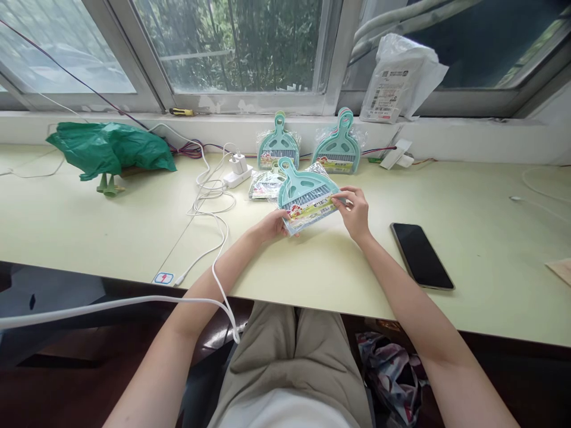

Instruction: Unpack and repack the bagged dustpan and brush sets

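Observation:
A teal mini dustpan-and-brush set in a clear packet [304, 192] is tilted just above the pale green table [134, 226]. My left hand [273, 226] grips its lower left corner. My right hand [354, 209] pinches its right edge by the printed label. Two stacks of the same teal dustpan sets [279, 145] [338, 142] lean against the wall under the window. Another flat packet [264, 183] lies just behind the held one.
A black phone [422, 255] lies face up to the right. White charger cables [213, 202] and a plug [236, 172] trail left of centre. A green plastic bag [109, 148] sits far left. A white parcel bag [397, 77] rests on the sill.

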`<state>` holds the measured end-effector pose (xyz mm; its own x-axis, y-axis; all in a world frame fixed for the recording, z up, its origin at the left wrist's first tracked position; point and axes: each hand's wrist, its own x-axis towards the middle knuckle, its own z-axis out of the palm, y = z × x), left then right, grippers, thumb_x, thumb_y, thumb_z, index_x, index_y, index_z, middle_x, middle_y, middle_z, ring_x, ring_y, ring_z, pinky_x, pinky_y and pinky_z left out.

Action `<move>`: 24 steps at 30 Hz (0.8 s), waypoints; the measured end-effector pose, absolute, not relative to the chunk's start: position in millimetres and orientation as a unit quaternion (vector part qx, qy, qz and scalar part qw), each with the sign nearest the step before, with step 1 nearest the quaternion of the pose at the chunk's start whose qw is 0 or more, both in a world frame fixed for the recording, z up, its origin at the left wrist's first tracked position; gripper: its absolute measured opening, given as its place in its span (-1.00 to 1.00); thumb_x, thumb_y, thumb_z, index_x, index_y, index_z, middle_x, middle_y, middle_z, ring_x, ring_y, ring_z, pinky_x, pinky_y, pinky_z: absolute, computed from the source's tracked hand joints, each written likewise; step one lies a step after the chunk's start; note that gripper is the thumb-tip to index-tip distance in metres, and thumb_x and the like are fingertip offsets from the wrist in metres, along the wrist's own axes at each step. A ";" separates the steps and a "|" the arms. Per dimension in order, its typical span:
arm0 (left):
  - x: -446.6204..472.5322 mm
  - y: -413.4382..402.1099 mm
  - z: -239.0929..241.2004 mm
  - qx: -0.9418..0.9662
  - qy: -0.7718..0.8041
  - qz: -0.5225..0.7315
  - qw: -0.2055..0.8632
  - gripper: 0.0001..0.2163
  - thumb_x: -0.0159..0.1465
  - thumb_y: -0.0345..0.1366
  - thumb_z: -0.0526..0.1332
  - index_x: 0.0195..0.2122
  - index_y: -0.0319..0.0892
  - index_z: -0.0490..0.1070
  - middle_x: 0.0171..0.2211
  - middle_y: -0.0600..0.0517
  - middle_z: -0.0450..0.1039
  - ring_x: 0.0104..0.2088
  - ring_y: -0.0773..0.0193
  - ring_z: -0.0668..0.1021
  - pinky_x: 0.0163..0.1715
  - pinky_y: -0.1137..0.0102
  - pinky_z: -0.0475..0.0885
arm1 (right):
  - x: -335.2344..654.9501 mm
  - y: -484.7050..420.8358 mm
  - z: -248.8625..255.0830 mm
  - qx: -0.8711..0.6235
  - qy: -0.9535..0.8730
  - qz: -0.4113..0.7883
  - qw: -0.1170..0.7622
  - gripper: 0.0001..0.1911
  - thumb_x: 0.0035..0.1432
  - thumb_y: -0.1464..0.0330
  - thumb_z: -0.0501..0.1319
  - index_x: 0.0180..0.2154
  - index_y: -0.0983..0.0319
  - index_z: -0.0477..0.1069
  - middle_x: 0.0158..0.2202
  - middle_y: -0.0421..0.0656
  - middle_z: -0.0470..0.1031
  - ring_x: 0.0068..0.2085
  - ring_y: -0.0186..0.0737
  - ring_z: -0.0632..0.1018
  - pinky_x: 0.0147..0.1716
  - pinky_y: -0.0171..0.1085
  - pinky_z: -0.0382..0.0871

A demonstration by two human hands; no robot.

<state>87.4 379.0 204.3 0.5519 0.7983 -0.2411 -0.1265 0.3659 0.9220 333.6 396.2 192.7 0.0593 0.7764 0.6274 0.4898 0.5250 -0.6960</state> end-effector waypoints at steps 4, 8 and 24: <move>87.5 378.1 203.6 0.478 0.363 0.304 0.740 -0.64 -0.01 -0.33 0.08 -0.17 -0.34 0.39 -0.47 -0.08 0.55 -0.53 0.20 0.59 -0.74 0.52 0.17 | 332.8 401.2 188.5 -0.462 -0.623 0.284 0.564 -0.47 0.04 0.15 0.27 0.06 0.09 0.32 -0.01 -0.08 0.41 -0.25 -0.22 0.51 -0.44 -0.28 0.48; 88.0 377.0 203.5 0.487 0.365 0.299 0.735 -0.67 -0.02 -0.33 0.09 -0.22 -0.33 0.40 -0.51 -0.08 0.54 -0.54 0.19 0.58 -0.72 0.51 0.18 | 334.9 404.2 188.6 -0.448 -0.554 0.434 0.551 -0.21 -0.04 0.19 0.31 0.23 0.07 0.13 -0.13 -0.14 0.53 -0.25 -0.18 0.54 -0.35 -0.20 0.52; 86.4 380.6 200.6 0.512 0.383 0.321 0.699 -0.62 0.01 -0.32 0.16 -0.11 -0.24 0.35 -0.34 -0.08 0.57 -0.52 0.22 0.59 -0.69 0.48 0.33 | 340.9 402.2 192.6 -0.422 -0.503 0.564 0.501 -0.61 -0.17 0.21 0.39 -0.23 0.19 0.52 -0.29 -0.15 0.58 -0.29 -0.19 0.56 -0.35 -0.19 0.54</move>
